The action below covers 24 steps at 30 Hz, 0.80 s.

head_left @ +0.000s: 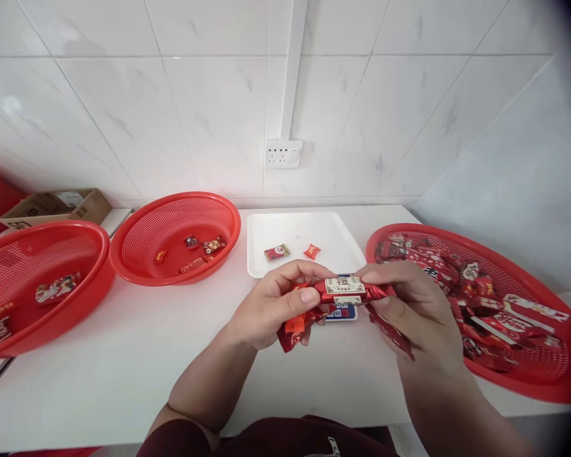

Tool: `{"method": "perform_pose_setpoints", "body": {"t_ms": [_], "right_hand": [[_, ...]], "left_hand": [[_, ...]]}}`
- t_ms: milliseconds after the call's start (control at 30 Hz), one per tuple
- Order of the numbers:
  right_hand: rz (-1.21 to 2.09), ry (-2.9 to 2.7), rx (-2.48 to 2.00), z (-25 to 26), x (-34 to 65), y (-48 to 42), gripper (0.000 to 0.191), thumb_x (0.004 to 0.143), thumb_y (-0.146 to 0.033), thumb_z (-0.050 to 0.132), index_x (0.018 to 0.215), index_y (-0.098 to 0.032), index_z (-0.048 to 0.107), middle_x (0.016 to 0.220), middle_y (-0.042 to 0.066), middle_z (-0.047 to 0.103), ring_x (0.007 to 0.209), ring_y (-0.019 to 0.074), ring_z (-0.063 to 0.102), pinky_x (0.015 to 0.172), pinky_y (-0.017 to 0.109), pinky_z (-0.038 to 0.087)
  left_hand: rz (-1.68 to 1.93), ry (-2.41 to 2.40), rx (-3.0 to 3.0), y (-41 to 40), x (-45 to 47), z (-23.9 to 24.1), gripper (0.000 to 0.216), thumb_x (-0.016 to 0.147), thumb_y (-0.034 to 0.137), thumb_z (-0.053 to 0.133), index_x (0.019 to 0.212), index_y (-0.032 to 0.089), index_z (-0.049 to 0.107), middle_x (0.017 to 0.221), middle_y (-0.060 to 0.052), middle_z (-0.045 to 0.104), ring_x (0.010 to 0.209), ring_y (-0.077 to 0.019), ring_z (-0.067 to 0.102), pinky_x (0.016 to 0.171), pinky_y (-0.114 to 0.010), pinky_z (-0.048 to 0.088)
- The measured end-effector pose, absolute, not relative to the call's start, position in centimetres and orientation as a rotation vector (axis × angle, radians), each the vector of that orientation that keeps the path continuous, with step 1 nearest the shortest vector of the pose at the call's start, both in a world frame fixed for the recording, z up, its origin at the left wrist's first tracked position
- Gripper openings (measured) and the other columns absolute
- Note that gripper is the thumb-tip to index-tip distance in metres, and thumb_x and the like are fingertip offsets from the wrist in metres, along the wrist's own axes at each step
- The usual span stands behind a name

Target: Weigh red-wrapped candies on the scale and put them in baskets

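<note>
My left hand (271, 304) is closed around several small red-wrapped candies, its thumb pressed on top. Between both hands stretches a red twist-wrapped candy (343, 289) with a cream label. My right hand (421, 311) pinches that candy's right end, and another dark red wrapper (393, 333) pokes out below its fingers. Partly hidden beneath the candies lies a blue and white card-like item (345, 312). Behind the hands, a white tray (261, 222) bears a gold-edged packet (276, 252) and a small red-orange candy (312, 251).
At right stands a red basket (552, 377) heaped with wrapped candies. Two more red baskets, one at centre left (147, 276) and one at far left (83, 304), hold a few packets each. A cardboard box (92, 206) sits behind them against the tiled wall (209, 127).
</note>
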State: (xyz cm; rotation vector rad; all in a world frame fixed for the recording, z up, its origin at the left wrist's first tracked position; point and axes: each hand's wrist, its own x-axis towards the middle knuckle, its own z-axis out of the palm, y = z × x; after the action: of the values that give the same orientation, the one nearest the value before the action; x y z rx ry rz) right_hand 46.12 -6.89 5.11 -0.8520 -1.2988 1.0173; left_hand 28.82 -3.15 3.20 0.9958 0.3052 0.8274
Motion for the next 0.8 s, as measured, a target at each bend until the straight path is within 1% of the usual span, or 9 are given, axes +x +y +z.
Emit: {"method": "perform_pose_setpoints", "body": {"t_ms": [100, 200, 333, 433, 533, 600, 700, 767, 800], "right_hand": [[0.981, -1.399, -0.797, 4.9, 46.5, -6.7, 0.010, 0.080, -0.033, 0.065, 0.089, -0.031, 0.066, 0.075, 0.000, 0.062, 0.059, 0.0143, 0.057, 0.049, 0.026, 0.045], [0.934, -1.431, -0.815, 4.9, 46.5, -6.8, 0.010, 0.080, -0.033, 0.064, 0.091, -0.033, 0.067, 0.082, 0.001, 0.064, 0.066, 0.0151, 0.059, 0.053, 0.026, 0.046], [0.965, -1.385, -0.913, 5.3, 46.2, -7.3, 0.021, 0.082, -0.037, 0.062, 0.103, -0.035, 0.064, 0.079, 0.001, 0.064, 0.067, 0.0145, 0.059, 0.057, 0.026, 0.048], [1.069, -1.336, -0.901, 5.5, 46.2, -7.3, 0.035, 0.077, -0.044, 0.065, 0.110, -0.034, 0.062, 0.074, 0.000, 0.060, 0.062, 0.0127, 0.056, 0.055, 0.024, 0.049], [1.140, -1.296, -0.904, 5.3, 46.4, -7.1, 0.042, 0.069, -0.052, 0.070, 0.105, -0.031, 0.065, 0.073, 0.000, 0.058, 0.062, 0.0127, 0.056, 0.053, 0.023, 0.049], [1.092, -1.286, -0.958, 5.2, 46.4, -7.0, 0.035, 0.067, -0.051, 0.072, 0.094, -0.029, 0.067, 0.070, 0.000, 0.058, 0.061, 0.0131, 0.057, 0.049, 0.022, 0.048], [0.969, -1.284, -1.041, 5.2, 46.2, -7.2, 0.017, 0.073, -0.040, 0.071, 0.082, -0.026, 0.066, 0.058, -0.003, 0.053, 0.047, 0.0099, 0.051, 0.036, 0.020, 0.041], [0.897, -1.294, -1.053, 5.3, 46.0, -7.4, 0.010, 0.077, -0.035, 0.068, 0.081, -0.026, 0.065, 0.055, -0.004, 0.052, 0.037, 0.0070, 0.044, 0.030, 0.019, 0.036], [0.862, -1.302, -1.050, 5.4, 45.9, -7.5, 0.008, 0.079, -0.034, 0.066, 0.082, -0.026, 0.066, 0.058, -0.004, 0.055, 0.034, 0.0060, 0.042, 0.029, 0.019, 0.035]], "left_hand": [[0.878, 0.283, 0.983, -3.4, 28.8, 3.3, 0.031, 0.075, 0.038, 0.067, 0.098, 0.019, 0.059, 0.071, 0.001, 0.058, 0.053, -0.0084, 0.055, 0.034, -0.013, 0.044], [0.971, 0.295, 1.075, -3.6, 28.8, 3.3, 0.026, 0.077, 0.033, 0.066, 0.098, 0.020, 0.060, 0.070, 0.001, 0.058, 0.048, -0.0062, 0.053, 0.037, -0.014, 0.045], [1.089, 0.368, 1.225, -3.9, 28.5, 3.2, 0.023, 0.079, 0.028, 0.064, 0.102, 0.022, 0.060, 0.070, 0.002, 0.058, 0.045, -0.0046, 0.052, 0.041, -0.015, 0.043], [1.191, 0.437, 1.346, -4.0, 28.4, 3.3, 0.022, 0.080, 0.026, 0.063, 0.102, 0.024, 0.061, 0.070, 0.003, 0.058, 0.046, -0.0051, 0.051, 0.042, -0.016, 0.041], [1.276, 0.544, 1.495, -4.1, 28.1, 3.6, 0.023, 0.080, 0.022, 0.062, 0.102, 0.027, 0.063, 0.082, 0.001, 0.061, 0.051, -0.0051, 0.051, 0.047, -0.018, 0.042], [1.307, 0.579, 1.581, -4.2, 28.1, 3.7, 0.025, 0.080, 0.018, 0.062, 0.102, 0.030, 0.065, 0.092, 0.000, 0.061, 0.059, -0.0062, 0.053, 0.054, -0.019, 0.045], [1.301, 0.582, 1.611, -4.5, 28.1, 3.8, 0.031, 0.078, 0.017, 0.064, 0.105, 0.031, 0.064, 0.093, 0.000, 0.060, 0.067, -0.0086, 0.055, 0.058, -0.020, 0.046], [1.297, 0.599, 1.548, -4.7, 28.2, 3.9, 0.036, 0.076, 0.019, 0.067, 0.109, 0.030, 0.062, 0.092, 0.000, 0.060, 0.063, -0.0079, 0.055, 0.055, -0.020, 0.046], [1.301, 0.601, 1.508, -4.8, 28.3, 3.9, 0.036, 0.075, 0.019, 0.068, 0.109, 0.029, 0.061, 0.091, 0.001, 0.060, 0.059, -0.0067, 0.054, 0.053, -0.019, 0.045]]}}
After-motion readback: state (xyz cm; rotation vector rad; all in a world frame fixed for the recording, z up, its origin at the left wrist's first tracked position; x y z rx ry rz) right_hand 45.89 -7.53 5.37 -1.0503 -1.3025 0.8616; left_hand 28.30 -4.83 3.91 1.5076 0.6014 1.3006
